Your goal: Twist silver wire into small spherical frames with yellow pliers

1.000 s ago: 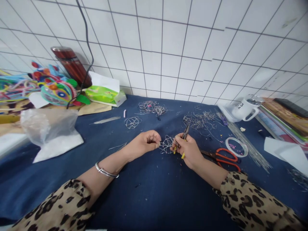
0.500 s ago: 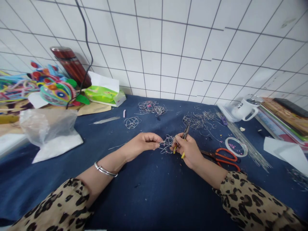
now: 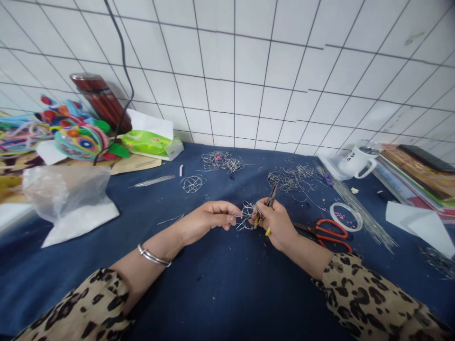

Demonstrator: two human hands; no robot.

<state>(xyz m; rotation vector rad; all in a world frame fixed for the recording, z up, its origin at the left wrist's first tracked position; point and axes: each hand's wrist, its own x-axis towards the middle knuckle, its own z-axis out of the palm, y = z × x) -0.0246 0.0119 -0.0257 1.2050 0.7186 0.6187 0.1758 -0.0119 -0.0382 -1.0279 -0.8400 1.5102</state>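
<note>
A small openwork shape of bent silver wire (image 3: 246, 216) hangs between my two hands above the dark blue cloth. My left hand (image 3: 213, 219) pinches the wire's left side between thumb and fingers. On its right side, my right hand (image 3: 275, 221) grips the wire with the fingertips and also holds pliers (image 3: 272, 195) in the palm. The pliers' dark jaws point up and away, and their yellow handles stick out below the fingers. Orange-handled scissors (image 3: 332, 232) lie just right of my right wrist, their blades partly hidden behind it.
Behind my hands lie a round wire frame (image 3: 193, 184) and tangled wire heaps (image 3: 221, 162) (image 3: 289, 177). To the right are a dish of pink beads (image 3: 359, 222), straight wires (image 3: 373, 232) and a white mug (image 3: 357, 163). A plastic bag (image 3: 67, 194) and thermos (image 3: 101, 102) stand left.
The view has shifted slightly, so the scene sits a little further left. My left fingers have changed their hold on the wire shape, which has turned slightly. The right hand keeps the pliers.
</note>
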